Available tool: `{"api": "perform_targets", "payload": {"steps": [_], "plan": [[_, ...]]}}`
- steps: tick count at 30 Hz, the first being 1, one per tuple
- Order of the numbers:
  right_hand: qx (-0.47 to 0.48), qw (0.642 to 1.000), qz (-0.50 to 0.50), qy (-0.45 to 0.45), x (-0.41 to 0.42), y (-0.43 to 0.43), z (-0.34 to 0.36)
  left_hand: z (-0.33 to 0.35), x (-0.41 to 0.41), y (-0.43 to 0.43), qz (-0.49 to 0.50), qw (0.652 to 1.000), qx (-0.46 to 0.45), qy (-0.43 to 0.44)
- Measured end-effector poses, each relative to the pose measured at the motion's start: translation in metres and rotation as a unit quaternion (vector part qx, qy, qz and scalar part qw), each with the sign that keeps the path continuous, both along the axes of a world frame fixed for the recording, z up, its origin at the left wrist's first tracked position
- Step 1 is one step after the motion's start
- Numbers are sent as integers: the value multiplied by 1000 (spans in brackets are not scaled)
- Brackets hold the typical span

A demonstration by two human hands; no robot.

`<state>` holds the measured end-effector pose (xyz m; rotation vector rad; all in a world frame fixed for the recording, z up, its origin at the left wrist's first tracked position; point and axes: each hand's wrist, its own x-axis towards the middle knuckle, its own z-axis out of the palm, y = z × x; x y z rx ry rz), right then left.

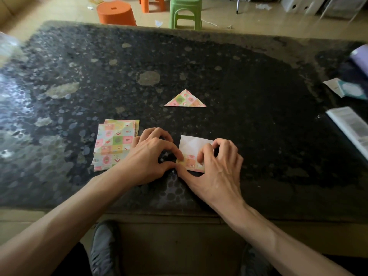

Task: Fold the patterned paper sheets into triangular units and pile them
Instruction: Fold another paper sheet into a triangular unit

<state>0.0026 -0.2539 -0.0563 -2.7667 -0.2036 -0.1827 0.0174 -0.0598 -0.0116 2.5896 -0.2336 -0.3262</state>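
Note:
A sheet being folded (194,145) lies near the front of the dark table, white side up, with its near edge turned over to show the pastel pattern. My left hand (153,156) pinches the left end of that turned strip with curled fingers. My right hand (217,162) pinches its right part between thumb and fingertips. A small stack of flat patterned sheets (114,144) sits just left of my left hand. One folded patterned triangle (185,99) lies alone farther back, at the table's middle.
The speckled dark table (258,116) has a book or booklet (350,126) and a teal-and-white packet (346,89) at its right edge. Beyond the far edge stand an orange stool (116,13) and a green stool (186,11).

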Motion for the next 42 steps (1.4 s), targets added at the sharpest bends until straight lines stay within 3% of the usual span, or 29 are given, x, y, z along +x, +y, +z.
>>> {"api": "perform_targets", "payload": {"steps": [42], "plan": [[57, 990, 43, 118, 9, -22, 16, -10, -2, -4, 13, 999, 10, -45]]}}
